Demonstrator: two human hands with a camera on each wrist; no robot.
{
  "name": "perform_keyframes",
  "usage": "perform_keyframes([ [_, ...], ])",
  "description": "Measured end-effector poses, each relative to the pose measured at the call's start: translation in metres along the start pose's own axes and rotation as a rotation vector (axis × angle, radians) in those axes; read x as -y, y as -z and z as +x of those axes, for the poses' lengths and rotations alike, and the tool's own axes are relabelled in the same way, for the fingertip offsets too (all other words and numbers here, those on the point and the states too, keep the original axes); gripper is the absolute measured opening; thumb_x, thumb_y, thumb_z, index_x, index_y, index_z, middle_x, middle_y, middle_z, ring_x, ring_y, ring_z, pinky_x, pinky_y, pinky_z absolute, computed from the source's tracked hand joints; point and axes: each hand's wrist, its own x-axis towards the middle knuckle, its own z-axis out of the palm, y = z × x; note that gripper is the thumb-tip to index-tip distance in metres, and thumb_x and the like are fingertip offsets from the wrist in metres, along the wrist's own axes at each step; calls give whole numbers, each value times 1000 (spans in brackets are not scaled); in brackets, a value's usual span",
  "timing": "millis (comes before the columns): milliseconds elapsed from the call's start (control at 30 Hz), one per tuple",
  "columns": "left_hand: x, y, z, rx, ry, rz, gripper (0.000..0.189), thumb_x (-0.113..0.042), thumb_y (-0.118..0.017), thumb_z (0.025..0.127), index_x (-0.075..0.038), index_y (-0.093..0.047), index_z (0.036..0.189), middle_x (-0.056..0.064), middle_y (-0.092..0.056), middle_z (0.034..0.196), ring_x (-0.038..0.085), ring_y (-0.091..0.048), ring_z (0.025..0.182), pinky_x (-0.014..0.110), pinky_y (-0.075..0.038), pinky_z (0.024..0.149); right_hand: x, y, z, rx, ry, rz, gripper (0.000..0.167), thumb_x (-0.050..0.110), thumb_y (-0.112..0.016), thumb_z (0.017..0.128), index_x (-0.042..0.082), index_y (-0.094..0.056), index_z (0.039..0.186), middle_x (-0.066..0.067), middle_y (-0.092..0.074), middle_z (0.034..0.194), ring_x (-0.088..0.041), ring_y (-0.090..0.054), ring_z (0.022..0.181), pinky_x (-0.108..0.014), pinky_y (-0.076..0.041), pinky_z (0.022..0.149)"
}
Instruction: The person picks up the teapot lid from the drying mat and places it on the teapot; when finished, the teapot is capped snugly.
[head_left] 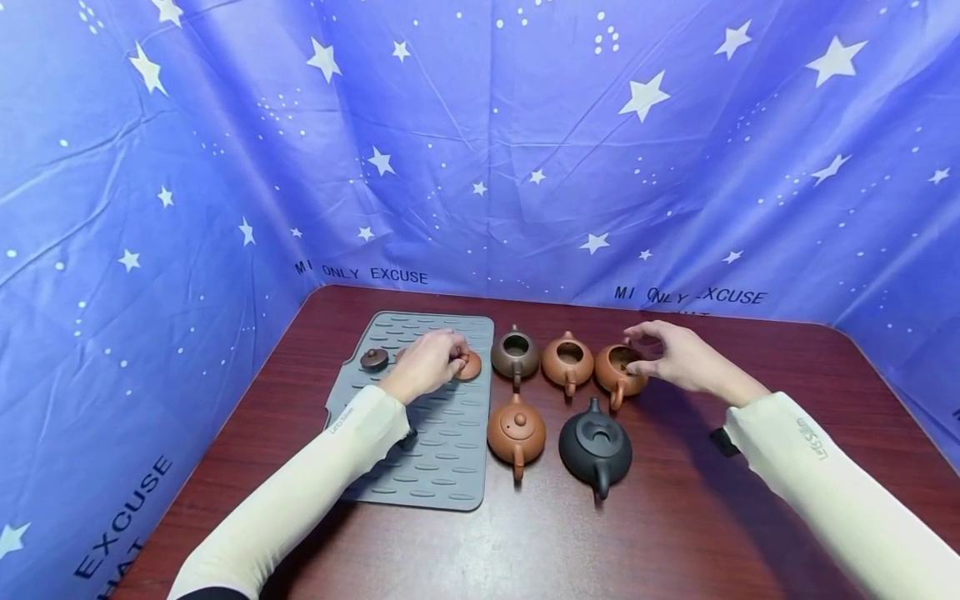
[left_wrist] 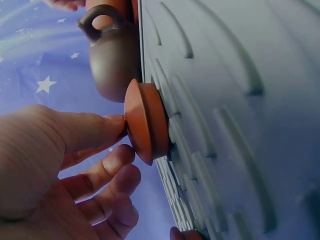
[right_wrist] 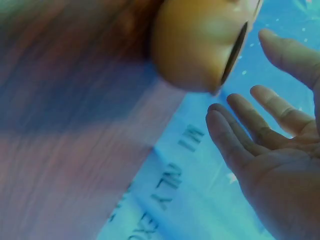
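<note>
My left hand pinches the knob of an orange-brown teapot lid between thumb and fingertip. In the left wrist view, that lid's underside is right at the ribbed grey mat. My right hand hovers by the rightmost orange-brown teapot, thumb and fingers spread apart and holding nothing. That teapot has no lid on, and its mouth shows. Left of it stand another lidless orange-brown teapot and a lidless dark brown teapot.
A dark brown lid lies on the mat's left part, and another orange-brown lid is mostly hidden behind my left hand. Nearer me stand a lidded orange-brown teapot and a black teapot. Blue star-patterned cloth hangs behind the table.
</note>
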Motion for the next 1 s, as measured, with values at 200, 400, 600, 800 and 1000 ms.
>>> perform_keyframes([
  [200,-1,3,-1,9,4,-17,6,-11,-65,89,-16,-64,86,-3,-53,83,14,-52,73,31,-45,64,-14,-2,-18,-26,-32,24,54,22,-76,80,-2,-56,123,-21,-59,117,-38,-54,109,-52,-42,88],
  [400,-3,9,1,0,-30,-30,3,-9,-64,90,-11,-66,90,0,-55,86,14,-54,77,30,-46,68,-20,-9,-26,-61,-31,59,55,24,-77,80,-3,-56,124,-21,-60,115,-37,-56,105,-51,-43,84],
  [600,-20,21,10,-63,-137,-45,8,-4,-63,88,-10,-66,94,1,-57,88,14,-56,80,29,-47,70,-22,-13,-30,-88,-31,87,57,28,-75,82,-1,-53,127,-20,-60,116,-36,-56,106,-51,-44,84],
  [800,-48,29,25,-85,-199,-39,6,-11,-66,88,-12,-66,94,-2,-58,89,13,-58,82,28,-46,71,-22,-18,-30,-128,-5,88,61,34,-76,80,1,-54,127,-19,-58,121,-36,-54,109,-52,-42,87],
  [1000,-79,34,44,-49,-239,0,5,-17,-65,90,-15,-66,94,-3,-57,90,11,-57,83,28,-46,73,-23,-25,-32,-158,14,95,64,35,-77,79,0,-53,128,-18,-56,124,-37,-52,112,-53,-39,90],
])
